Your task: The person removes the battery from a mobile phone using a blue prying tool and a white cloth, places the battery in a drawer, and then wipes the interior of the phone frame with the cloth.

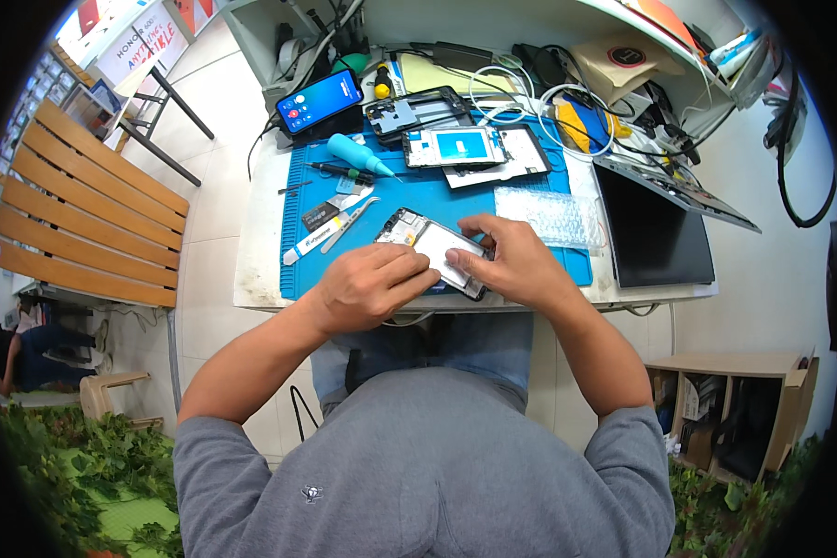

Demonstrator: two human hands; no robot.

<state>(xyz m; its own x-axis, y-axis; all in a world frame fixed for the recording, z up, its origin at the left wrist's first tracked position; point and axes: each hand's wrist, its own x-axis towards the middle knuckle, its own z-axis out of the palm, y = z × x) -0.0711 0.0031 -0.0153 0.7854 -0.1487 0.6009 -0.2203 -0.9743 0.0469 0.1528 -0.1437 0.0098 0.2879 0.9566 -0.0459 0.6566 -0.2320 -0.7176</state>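
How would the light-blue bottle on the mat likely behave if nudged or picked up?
The light-blue bottle lies on its side and looks rounded, so a nudge might roll it on the blue mat. Its thin pointed tip looks easy to bend. The body seems plastic, so it is probably light.

The left forearm (pixel 251 358) and right forearm (pixel 600 349) slant inward, bringing both hands near each other before the torso (pixel 428 456). The left hand (pixel 370 284) shows its back, fingers curled inward; the right hand (pixel 511 262) arches, thumb stretched leftward, apart from its bent index finger (pixel 477 224).
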